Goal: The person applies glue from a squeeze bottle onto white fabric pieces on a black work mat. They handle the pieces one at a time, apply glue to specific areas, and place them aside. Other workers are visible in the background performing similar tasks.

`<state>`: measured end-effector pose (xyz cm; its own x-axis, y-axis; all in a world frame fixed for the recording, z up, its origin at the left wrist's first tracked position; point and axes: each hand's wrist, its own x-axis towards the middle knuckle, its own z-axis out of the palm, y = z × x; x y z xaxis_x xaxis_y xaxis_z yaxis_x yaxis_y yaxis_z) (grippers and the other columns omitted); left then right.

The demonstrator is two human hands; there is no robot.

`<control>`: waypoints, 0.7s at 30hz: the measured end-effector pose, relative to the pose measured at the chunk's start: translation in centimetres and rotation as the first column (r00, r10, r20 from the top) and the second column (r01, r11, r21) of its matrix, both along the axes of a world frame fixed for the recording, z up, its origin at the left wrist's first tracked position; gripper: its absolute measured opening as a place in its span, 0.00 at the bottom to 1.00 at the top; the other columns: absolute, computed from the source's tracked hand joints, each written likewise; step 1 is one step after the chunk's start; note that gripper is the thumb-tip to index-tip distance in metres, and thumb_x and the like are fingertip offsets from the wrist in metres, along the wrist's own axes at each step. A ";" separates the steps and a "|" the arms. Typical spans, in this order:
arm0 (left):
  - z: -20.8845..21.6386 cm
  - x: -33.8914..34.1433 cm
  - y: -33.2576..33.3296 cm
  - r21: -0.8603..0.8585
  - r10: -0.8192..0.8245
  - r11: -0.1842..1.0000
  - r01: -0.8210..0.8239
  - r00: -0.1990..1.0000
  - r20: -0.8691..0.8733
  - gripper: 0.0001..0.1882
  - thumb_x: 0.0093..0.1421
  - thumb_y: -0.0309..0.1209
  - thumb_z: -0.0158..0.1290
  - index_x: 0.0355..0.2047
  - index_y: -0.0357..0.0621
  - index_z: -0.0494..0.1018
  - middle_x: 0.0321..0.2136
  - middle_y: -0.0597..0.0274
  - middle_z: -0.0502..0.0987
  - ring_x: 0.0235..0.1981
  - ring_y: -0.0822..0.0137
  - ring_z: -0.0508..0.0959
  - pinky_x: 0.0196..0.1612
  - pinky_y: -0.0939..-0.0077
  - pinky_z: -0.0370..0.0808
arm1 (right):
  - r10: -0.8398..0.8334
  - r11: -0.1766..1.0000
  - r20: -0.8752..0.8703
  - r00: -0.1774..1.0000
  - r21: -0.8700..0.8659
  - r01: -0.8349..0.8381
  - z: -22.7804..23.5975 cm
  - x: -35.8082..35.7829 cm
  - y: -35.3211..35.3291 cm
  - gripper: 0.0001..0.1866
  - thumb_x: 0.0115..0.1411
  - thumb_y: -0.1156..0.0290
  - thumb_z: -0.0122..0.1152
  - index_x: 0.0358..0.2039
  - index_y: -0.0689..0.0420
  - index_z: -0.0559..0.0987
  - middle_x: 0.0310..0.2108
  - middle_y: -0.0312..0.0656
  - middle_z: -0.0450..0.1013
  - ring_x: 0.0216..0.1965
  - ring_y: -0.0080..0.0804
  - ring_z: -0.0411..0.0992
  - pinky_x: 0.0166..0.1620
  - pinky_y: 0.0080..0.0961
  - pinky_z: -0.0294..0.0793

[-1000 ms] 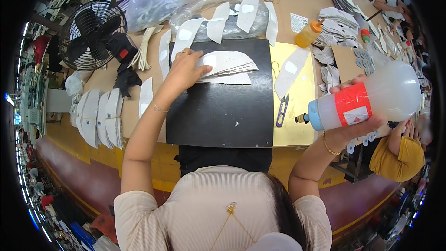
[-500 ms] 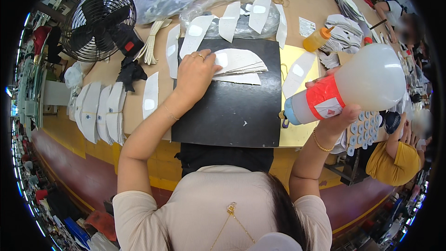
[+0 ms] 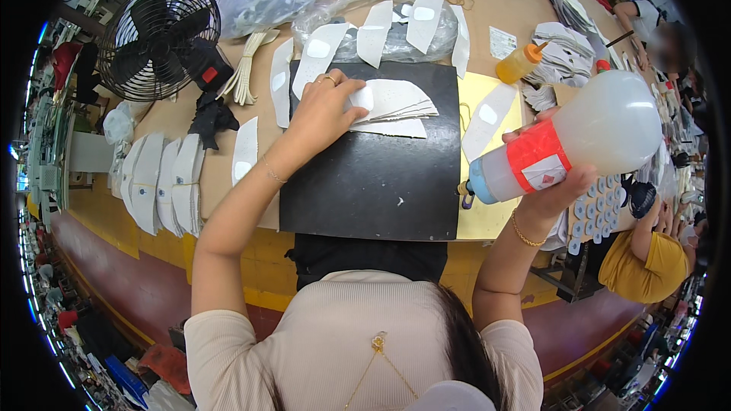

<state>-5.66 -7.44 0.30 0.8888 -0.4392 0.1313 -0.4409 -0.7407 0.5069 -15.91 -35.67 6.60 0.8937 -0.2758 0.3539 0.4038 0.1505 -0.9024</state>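
My left hand (image 3: 326,110) is at the left end of a fanned stack of white cut pieces (image 3: 400,99) on a black mat (image 3: 365,190). Its thumb and fingers close around a small white rounded patch (image 3: 363,99) on the top piece. Off to the right, my right hand (image 3: 562,189) grips a large translucent squeeze bottle (image 3: 605,125) wrapped with red tape. The bottle is tilted, its pale blue neck end pointing down and left above a yellow sheet (image 3: 487,217). Pale liquid shows inside it.
More white pieces with patches (image 3: 320,49) lie around the mat. A black fan (image 3: 158,39) stands at the left, near bundled white pieces (image 3: 156,183). A yellow squeeze bottle (image 3: 521,63) lies far right. A person in a yellow top (image 3: 647,262) sits at the right.
My left thumb and fingers have shifted slightly around the patch, covering it differently. My right hand holds the bottle in nearly the same tilted position.
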 end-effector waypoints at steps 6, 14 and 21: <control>0.3 0.0 -0.1 -0.009 0.084 0.996 -0.085 0.989 -0.121 0.19 0.51 0.32 0.63 0.42 0.37 0.74 0.36 0.52 0.78 0.37 0.52 0.77 0.43 0.64 0.70 | -0.031 1.000 -0.005 1.000 -0.001 0.031 0.0 0.5 0.3 0.49 0.50 0.30 0.56 0.50 0.67 0.63 0.39 0.50 0.70 0.31 0.37 0.77 0.33 0.38 0.85; 1.5 -0.6 0.8 -0.517 -0.267 0.761 -0.392 0.537 -0.800 0.24 0.51 0.24 0.64 0.48 0.32 0.71 0.37 0.60 0.80 0.34 0.75 0.79 0.39 0.82 0.75 | -0.113 0.993 0.133 0.985 0.025 0.111 -2.8 2.4 0.5 0.40 0.53 0.40 0.64 0.50 0.66 0.68 0.44 0.48 0.72 0.39 0.38 0.76 0.46 0.34 0.77; 4.8 -3.3 -0.7 -0.584 -0.524 0.691 -0.427 0.261 -0.811 0.29 0.50 0.17 0.60 0.55 0.30 0.67 0.41 0.55 0.80 0.39 0.70 0.81 0.44 0.79 0.76 | -0.156 0.911 0.200 0.967 -0.349 0.219 -0.7 3.7 3.6 0.34 0.46 0.43 0.70 0.42 0.60 0.74 0.37 0.42 0.76 0.37 0.34 0.76 0.42 0.31 0.77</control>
<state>-8.97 -8.15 5.07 0.5327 -0.7037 -0.4701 0.6403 -0.0281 0.7676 -12.19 -32.04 5.88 0.7588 -0.2554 0.5991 0.5391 -0.2698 -0.7979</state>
